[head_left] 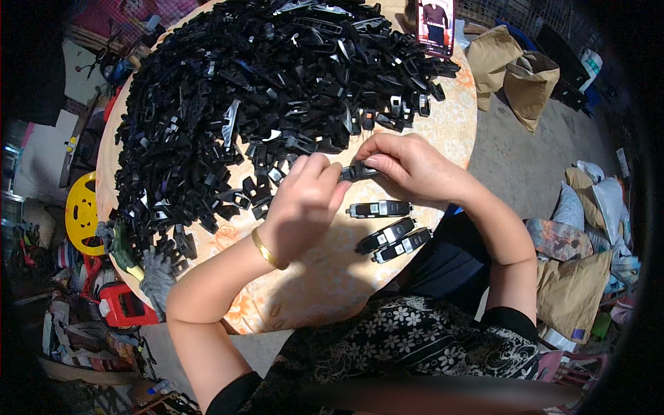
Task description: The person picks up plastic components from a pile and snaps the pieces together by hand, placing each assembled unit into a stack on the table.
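My left hand [304, 197] and my right hand [411, 160] pinch a small black plastic part [357, 170] between them, over the front of the round table. Fingers cover much of it, so its exact kind is hard to tell. Just below lies a long black plastic piece [379, 209] with a light label-like patch. Two similar pieces, one upper [386, 236] and one lower [402, 245], rest tilted side by side near the table edge. Beyond my hands spreads a large heap of loose black plastic parts [277, 76], some with shiny metallic bits.
A phone [436, 26] with a lit screen stands at the far right of the patterned table [453, 131]. Grey work gloves [158, 282] lie on the left rim. Brown paper bags [531, 86] stand on the floor at right. A yellow wheel-like disc [84, 214] is at left.
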A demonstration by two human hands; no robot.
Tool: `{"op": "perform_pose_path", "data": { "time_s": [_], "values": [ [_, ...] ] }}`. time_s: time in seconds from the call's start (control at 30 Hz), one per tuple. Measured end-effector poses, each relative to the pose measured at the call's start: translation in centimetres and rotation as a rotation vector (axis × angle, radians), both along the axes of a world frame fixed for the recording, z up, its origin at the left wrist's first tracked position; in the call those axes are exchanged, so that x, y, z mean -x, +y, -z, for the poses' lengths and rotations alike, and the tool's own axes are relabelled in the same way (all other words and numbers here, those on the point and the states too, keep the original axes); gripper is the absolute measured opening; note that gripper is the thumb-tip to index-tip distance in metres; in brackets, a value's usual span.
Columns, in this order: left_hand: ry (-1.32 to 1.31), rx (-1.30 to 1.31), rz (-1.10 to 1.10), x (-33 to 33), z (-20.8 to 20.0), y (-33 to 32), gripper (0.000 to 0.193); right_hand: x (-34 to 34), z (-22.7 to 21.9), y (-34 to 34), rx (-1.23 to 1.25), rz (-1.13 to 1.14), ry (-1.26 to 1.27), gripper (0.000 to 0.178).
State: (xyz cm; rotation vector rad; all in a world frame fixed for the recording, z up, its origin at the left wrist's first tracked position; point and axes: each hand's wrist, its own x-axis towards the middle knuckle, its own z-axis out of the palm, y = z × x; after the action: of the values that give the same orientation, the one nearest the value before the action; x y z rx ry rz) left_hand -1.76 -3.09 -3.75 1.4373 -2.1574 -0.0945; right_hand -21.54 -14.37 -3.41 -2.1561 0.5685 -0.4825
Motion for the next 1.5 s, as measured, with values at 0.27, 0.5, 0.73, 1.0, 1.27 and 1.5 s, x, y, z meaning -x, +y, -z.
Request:
{"op": "perform_pose_path", "data": {
  "time_s": [0.27,0.5,0.73,1.0,1.27,1.5],
  "values": [
    [-0.019,0.027,-0.035,-0.5,-0.2,-0.3,0.02,0.3,0.4,0.1,0.417,0.042,-0.089,0.03],
    [0.088,-0.068,-0.017,-1.4,-0.6,-1.0,0.012,0.4,0.2,-1.6,0.5,-0.072,-0.013,0.032],
    [0.096,-0.129,0.039,-1.0,0.2,-1.2,0.015,-0.3,0.7,-0.8,0.47,-0.142,-0.063,0.028],
    [0.071,-0.185,-0.016,-3.9,-3.4,-1.8,0.023,0.0,1.0,-1.5,0.226,-0.183,-0.139,0.025],
    [-0.43,-0.002,-0.721,-11.2,-2.9,-3.5,0.033,-3.4,1.1,-1.3,0.669,0.193,-0.082,0.028],
    [-0.372,0.188,-0.602,-8.7,-4.2,-2.6,0.027,-1.2,1.1,-2.1,0.839,0.217,-0.088,0.041]
  ]
}}
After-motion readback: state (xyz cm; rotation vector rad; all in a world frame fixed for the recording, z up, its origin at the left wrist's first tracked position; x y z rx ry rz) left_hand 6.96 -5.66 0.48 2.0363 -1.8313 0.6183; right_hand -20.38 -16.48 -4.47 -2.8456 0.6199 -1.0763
